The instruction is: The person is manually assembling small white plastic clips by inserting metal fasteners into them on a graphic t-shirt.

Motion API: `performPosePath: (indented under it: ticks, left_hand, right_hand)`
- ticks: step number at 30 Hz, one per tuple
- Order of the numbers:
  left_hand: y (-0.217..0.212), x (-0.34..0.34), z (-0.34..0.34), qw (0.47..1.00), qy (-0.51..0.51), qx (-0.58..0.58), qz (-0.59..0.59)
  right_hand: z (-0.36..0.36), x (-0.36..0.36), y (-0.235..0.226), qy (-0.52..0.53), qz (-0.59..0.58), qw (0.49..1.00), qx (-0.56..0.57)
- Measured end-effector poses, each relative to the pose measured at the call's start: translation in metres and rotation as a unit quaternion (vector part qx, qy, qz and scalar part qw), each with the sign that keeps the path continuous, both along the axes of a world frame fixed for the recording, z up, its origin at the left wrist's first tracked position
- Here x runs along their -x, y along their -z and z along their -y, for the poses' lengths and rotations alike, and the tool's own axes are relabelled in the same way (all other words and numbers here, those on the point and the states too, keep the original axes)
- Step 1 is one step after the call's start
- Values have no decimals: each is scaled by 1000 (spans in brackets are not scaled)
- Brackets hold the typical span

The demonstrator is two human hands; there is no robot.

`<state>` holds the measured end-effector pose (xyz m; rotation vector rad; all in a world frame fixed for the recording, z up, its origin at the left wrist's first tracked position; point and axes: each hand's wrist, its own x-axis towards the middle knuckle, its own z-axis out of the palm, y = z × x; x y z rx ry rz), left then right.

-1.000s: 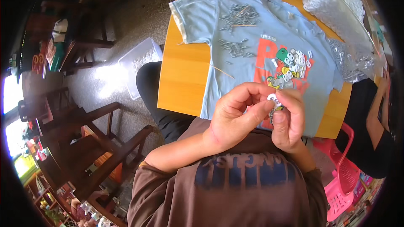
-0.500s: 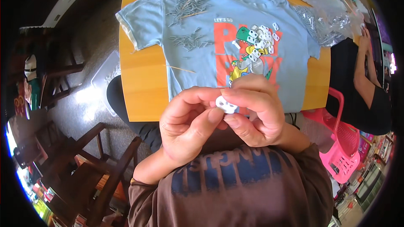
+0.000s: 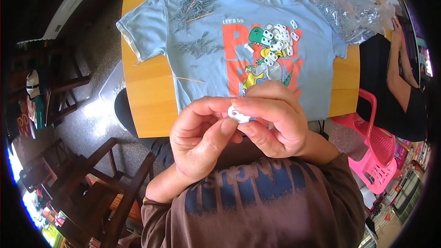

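Observation:
A small white plastic piece with round holes (image 3: 240, 117) is pinched between the fingertips of both hands above the near edge of the table. My left hand (image 3: 197, 133) grips its left side with thumb and forefinger. From the right, my right hand (image 3: 278, 119) closes thumb and forefinger on the same piece, partly covering it. Beyond the hands, a pale blue printed T-shirt (image 3: 202, 71) lies spread out. On it are a heap of similar white pieces (image 3: 279, 41), a larger pile of grey screws (image 3: 195, 7) and a smaller screw pile (image 3: 197, 48).
A thin wooden stick (image 3: 186, 79) lies on the shirt over the wooden table (image 3: 144, 96). Clear plastic bags (image 3: 351, 23) sit at the far right. A pink plastic chair (image 3: 376, 144) and another person's arm (image 3: 397, 73) are to the right; dark wooden chairs (image 3: 103, 197) stand left.
The white piece has been tilted between my fingertips, so its holed face shows less. Both hands keep their pinch. The whole view has shifted slightly.

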<state>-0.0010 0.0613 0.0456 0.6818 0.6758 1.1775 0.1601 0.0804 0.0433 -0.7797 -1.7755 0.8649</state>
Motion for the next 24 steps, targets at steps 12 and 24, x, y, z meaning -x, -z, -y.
performPosePath:
  ticks: [12,24]
  left_hand:
    - [2,3,-1,999,1,4,41]
    - [32,126,-17,906,-408,7,-109]
  right_hand:
    - [-7,8,-7,28,49,997,-48]
    - [0,-18,6,77,102,991,32]
